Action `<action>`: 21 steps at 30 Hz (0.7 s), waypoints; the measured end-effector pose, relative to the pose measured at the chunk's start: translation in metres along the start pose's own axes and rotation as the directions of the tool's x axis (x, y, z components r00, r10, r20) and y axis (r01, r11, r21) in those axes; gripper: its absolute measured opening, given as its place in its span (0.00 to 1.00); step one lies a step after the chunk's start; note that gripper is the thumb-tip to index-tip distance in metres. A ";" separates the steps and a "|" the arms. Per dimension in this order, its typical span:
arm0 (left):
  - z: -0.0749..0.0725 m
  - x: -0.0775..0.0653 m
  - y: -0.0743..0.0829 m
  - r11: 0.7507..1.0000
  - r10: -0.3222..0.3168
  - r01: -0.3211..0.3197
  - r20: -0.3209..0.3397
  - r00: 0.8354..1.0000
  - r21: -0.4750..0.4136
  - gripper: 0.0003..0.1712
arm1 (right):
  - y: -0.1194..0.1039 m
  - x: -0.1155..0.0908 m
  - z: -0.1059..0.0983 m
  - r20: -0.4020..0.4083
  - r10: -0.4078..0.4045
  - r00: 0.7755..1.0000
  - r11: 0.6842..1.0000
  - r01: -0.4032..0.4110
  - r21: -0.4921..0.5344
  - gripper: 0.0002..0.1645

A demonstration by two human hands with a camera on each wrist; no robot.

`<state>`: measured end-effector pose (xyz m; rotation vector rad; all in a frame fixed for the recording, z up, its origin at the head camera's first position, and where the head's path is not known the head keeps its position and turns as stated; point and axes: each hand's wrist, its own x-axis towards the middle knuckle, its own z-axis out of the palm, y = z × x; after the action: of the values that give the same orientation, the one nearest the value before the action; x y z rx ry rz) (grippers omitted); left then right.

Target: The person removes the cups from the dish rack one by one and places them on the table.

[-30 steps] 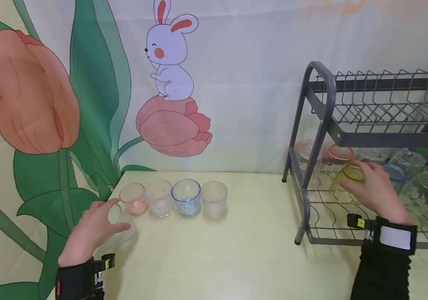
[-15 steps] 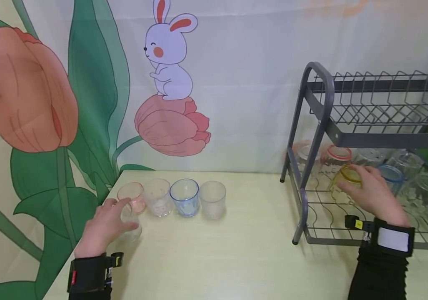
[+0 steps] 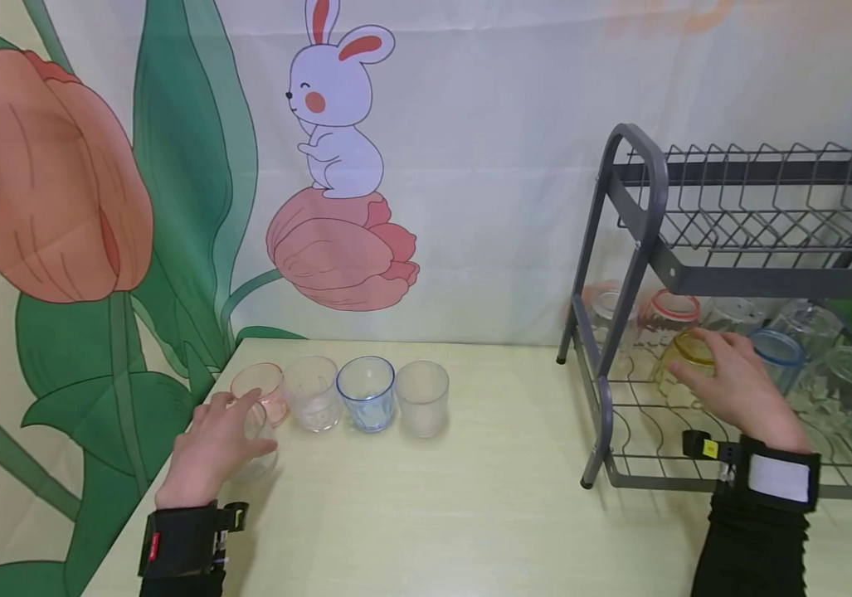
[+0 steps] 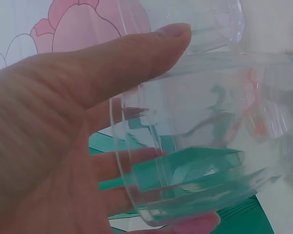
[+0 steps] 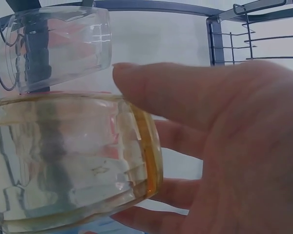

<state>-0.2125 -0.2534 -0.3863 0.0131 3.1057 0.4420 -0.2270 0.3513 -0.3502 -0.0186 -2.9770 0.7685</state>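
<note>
My left hand (image 3: 212,448) grips a clear glass (image 4: 195,161) near the left edge of the table, thumb on one side and fingers round the other. The glass is close in front of a pink glass (image 3: 274,404). On the right, my right hand (image 3: 747,394) holds a yellow glass (image 3: 678,377) over the wire lower shelf of a dish rack (image 3: 694,477). In the right wrist view the thumb and fingers reach round its darker amber end (image 5: 149,156). Part of the left hand's glass is hidden behind the fingers in the head view.
Beside the pink glass stand a clear glass (image 3: 312,406), a blue-rimmed glass (image 3: 368,406) and a frosted glass (image 3: 423,406). Around the yellow glass are a red-rimmed glass (image 3: 672,308), a blue glass (image 3: 780,352) and several clear ones. The rack's upper tier (image 3: 784,278) overhangs them.
My left hand has moved right and slightly down and has closed round the clear glass. The right hand has stayed almost in place with the yellow glass, which sits slightly lower.
</note>
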 end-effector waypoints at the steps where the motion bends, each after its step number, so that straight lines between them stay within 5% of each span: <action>1: 0.001 0.000 0.000 1.000 -0.002 0.002 -0.002 1.000 0.000 0.47 | 0.000 0.000 0.000 -0.004 -0.001 1.000 1.000 0.001 0.001 0.48; 21: 0.000 0.001 -0.001 1.000 -0.016 0.016 0.008 1.000 -0.001 0.50 | 0.002 0.005 0.009 -0.061 -0.001 0.998 1.000 0.002 0.025 0.47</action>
<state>-0.2133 -0.2540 -0.3867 -0.0093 3.0955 0.4425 -0.2325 0.3491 -0.3591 -0.0377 -2.9098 0.7900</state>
